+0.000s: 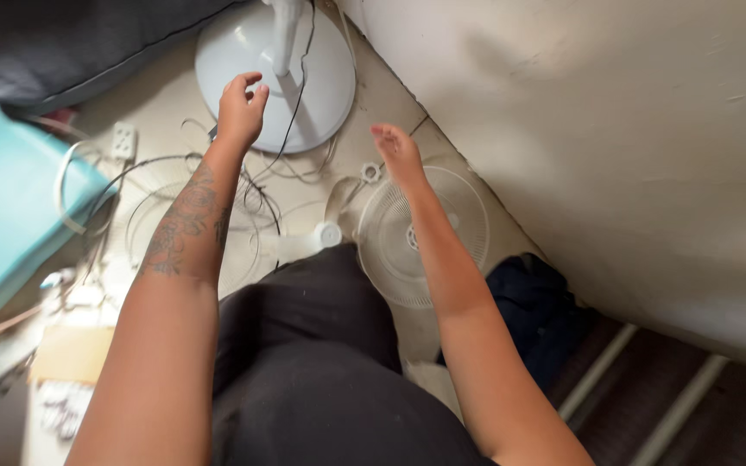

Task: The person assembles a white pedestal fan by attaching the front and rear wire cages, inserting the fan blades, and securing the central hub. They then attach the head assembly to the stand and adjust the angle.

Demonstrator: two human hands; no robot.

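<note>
I see a round white fan grille (420, 229) flat on the floor under my right hand (397, 151), fingers loosely spread, empty. Farther off, my left hand (241, 110), also spread and empty, hovers nearer the white fan base (243, 52), its pole (285, 34) rising just right of it.

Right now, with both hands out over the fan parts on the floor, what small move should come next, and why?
Probably lower the left hand onto the white fan pole rising from the round white base. That hand hangs open just beside it, holding nothing; the right hand is also empty, above the round white wire fan grille.
</note>
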